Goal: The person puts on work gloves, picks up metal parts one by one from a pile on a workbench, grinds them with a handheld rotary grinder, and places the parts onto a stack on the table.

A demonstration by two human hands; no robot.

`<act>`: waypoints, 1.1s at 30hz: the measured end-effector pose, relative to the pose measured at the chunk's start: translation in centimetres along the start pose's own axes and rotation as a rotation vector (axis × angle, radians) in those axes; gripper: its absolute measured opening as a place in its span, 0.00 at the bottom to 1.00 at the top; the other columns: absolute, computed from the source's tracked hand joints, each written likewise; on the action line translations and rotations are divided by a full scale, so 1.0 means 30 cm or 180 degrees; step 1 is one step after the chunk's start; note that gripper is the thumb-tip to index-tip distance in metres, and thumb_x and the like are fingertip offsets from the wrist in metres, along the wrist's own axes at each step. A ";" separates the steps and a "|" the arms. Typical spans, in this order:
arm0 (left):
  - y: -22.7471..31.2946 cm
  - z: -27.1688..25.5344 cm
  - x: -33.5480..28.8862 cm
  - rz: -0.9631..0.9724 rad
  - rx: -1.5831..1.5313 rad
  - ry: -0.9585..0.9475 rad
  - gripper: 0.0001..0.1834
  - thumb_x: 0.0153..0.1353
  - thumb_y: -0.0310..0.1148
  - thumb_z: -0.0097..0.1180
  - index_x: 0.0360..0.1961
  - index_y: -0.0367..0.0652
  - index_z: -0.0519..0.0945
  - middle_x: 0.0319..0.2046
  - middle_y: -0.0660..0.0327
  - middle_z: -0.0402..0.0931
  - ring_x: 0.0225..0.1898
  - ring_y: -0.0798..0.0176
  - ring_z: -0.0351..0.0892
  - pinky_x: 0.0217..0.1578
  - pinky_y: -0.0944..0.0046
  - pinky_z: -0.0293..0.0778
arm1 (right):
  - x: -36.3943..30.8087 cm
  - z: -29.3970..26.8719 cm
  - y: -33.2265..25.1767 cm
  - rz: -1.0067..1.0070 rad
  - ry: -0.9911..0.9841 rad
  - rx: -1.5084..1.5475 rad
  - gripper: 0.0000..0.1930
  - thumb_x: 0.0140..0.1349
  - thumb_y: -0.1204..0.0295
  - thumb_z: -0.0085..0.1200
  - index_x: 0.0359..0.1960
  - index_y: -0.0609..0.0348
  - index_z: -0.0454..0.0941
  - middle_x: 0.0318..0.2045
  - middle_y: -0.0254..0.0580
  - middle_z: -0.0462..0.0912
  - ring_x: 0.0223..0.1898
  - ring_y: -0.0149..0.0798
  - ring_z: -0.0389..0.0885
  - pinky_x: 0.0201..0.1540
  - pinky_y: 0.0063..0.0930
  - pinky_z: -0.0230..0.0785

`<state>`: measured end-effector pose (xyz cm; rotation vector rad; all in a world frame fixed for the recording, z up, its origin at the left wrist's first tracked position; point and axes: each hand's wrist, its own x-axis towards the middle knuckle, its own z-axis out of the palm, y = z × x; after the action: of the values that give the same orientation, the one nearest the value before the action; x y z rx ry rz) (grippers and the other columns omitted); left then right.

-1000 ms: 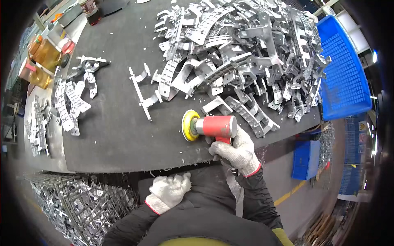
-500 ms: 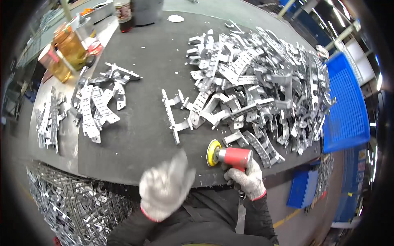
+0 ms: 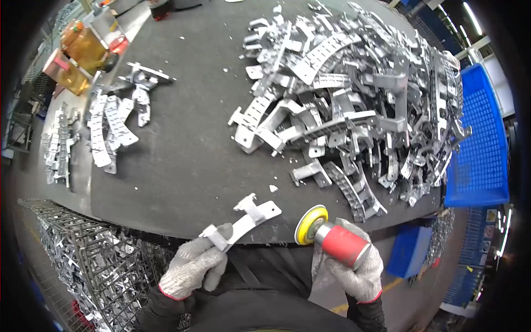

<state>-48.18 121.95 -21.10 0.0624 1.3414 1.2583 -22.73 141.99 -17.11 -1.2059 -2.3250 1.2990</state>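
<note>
Held one silver bracket [image 3: 244, 226] by its near end in the left hand [image 3: 191, 265], the grip drawn in around the metal, its fingers [image 3: 214, 272] partly bent. Had the bracket slanting away to the right over the front edge of the table [image 3: 191, 144]. Could not make out whether in contact with the surface below. Gripped a red hand sander [image 3: 343, 242] by its casing in the right hand [image 3: 362, 276], palm wrapped around the body; could not see every finger, partly hidden behind it. Pointed the yellow disc [image 3: 305, 224] toward the upper left, near the bracket but apart from it. Wore pale knit gloves [image 3: 182, 276] with red edges at the wrists.

Saw a large heap of brackets [image 3: 343, 110] on the right side of the table, tangled over one another, beyond the sander. Saw a smaller group of brackets [image 3: 116, 124] on the left side, and a narrow cluster [image 3: 58, 146] farther left. Noticed amber jars [image 3: 83, 47] at the far left and a blue basket [image 3: 481, 138] just beside the heap. Saw a wire cage [image 3: 130, 260] full of metal pieces at lower left and a blue box [image 3: 409, 252] at lower right.
</note>
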 end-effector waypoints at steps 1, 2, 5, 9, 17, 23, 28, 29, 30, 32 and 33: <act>-0.019 -0.019 0.012 -0.0034 0.0054 0.0001 0.41 0.65 0.47 0.62 0.68 0.25 0.66 0.21 0.64 0.71 0.16 0.72 0.64 0.16 0.73 0.57 | -0.013 -0.004 -0.009 0.0056 -0.0002 -0.0026 0.39 0.49 0.70 0.75 0.65 0.62 0.73 0.53 0.46 0.86 0.50 0.40 0.88 0.54 0.33 0.79; -0.027 -0.034 0.020 -0.0059 0.0105 0.0002 0.41 0.64 0.46 0.63 0.68 0.25 0.66 0.21 0.67 0.69 0.16 0.74 0.62 0.17 0.73 0.54 | -0.027 0.001 -0.025 -0.0131 0.0056 -0.0414 0.40 0.49 0.67 0.75 0.65 0.62 0.73 0.51 0.46 0.87 0.48 0.42 0.89 0.52 0.33 0.80; -0.022 -0.072 0.047 -0.0290 -0.0015 -0.0082 0.40 0.62 0.46 0.65 0.67 0.27 0.69 0.21 0.75 0.63 0.17 0.79 0.56 0.18 0.75 0.50 | -0.038 -0.001 -0.093 -0.0247 -0.0175 -0.1123 0.41 0.50 0.62 0.76 0.66 0.61 0.71 0.47 0.47 0.88 0.43 0.46 0.90 0.47 0.34 0.82; -0.025 -0.076 0.039 -0.0451 0.0033 -0.0062 0.29 0.67 0.41 0.59 0.65 0.38 0.77 0.22 0.74 0.63 0.20 0.79 0.57 0.21 0.75 0.53 | 0.032 0.031 -0.234 -0.0076 -0.0956 -0.1497 0.42 0.51 0.57 0.74 0.65 0.63 0.70 0.44 0.49 0.88 0.35 0.50 0.90 0.40 0.38 0.84; -0.041 -0.081 0.046 -0.0390 -0.0235 -0.0131 0.25 0.66 0.34 0.57 0.63 0.39 0.80 0.22 0.73 0.64 0.19 0.78 0.58 0.20 0.74 0.54 | 0.210 0.135 -0.342 -0.1077 -0.1593 -0.1625 0.44 0.61 0.59 0.66 0.71 0.71 0.57 0.32 0.55 0.85 0.28 0.52 0.88 0.29 0.44 0.80; -0.026 -0.093 0.051 -0.0529 -0.0358 -0.0081 0.24 0.65 0.31 0.58 0.62 0.36 0.80 0.20 0.75 0.63 0.18 0.79 0.57 0.19 0.75 0.53 | 0.150 0.147 -0.307 -0.1410 -0.1609 -0.1828 0.45 0.56 0.62 0.69 0.69 0.76 0.60 0.39 0.55 0.84 0.31 0.47 0.87 0.32 0.39 0.80; -0.014 -0.076 0.064 -0.0503 -0.0413 0.0045 0.25 0.64 0.32 0.60 0.60 0.32 0.79 0.18 0.76 0.63 0.16 0.80 0.55 0.18 0.74 0.49 | 0.105 0.114 -0.297 -0.0619 -0.1990 -0.1906 0.44 0.56 0.60 0.68 0.69 0.74 0.61 0.42 0.54 0.85 0.29 0.48 0.86 0.33 0.39 0.80; -0.039 -0.082 0.065 -0.0453 -0.0306 -0.0055 0.25 0.64 0.32 0.60 0.61 0.31 0.79 0.18 0.75 0.63 0.16 0.80 0.55 0.18 0.74 0.49 | 0.091 0.108 -0.305 -0.0541 -0.1953 -0.1924 0.44 0.56 0.60 0.68 0.70 0.72 0.61 0.41 0.53 0.86 0.27 0.48 0.86 0.32 0.39 0.80; -0.041 -0.089 0.064 -0.0450 -0.0267 -0.0035 0.25 0.64 0.32 0.60 0.61 0.31 0.79 0.18 0.75 0.63 0.16 0.80 0.55 0.18 0.74 0.49 | 0.072 0.110 -0.311 -0.0435 -0.1890 -0.1937 0.44 0.55 0.59 0.68 0.70 0.69 0.62 0.40 0.52 0.86 0.26 0.48 0.86 0.31 0.38 0.80; -0.032 -0.101 0.057 -0.0440 -0.0514 -0.0408 0.26 0.67 0.34 0.57 0.66 0.45 0.79 0.23 0.76 0.66 0.20 0.81 0.57 0.20 0.75 0.54 | 0.108 0.138 -0.327 -0.0583 -0.1986 -0.1904 0.45 0.54 0.58 0.69 0.70 0.65 0.62 0.36 0.49 0.85 0.23 0.46 0.85 0.28 0.38 0.79; -0.024 -0.099 0.052 -0.0588 -0.0383 -0.0318 0.26 0.67 0.36 0.58 0.66 0.44 0.78 0.24 0.74 0.69 0.20 0.81 0.60 0.20 0.76 0.56 | 0.133 0.167 -0.353 -0.0915 -0.1988 -0.1885 0.46 0.53 0.57 0.69 0.71 0.63 0.62 0.34 0.48 0.84 0.23 0.45 0.85 0.26 0.38 0.78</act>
<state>-50.32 120.96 -23.61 -0.0806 1.1562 1.1614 -33.80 139.02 -12.47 -0.5652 -3.3432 1.0084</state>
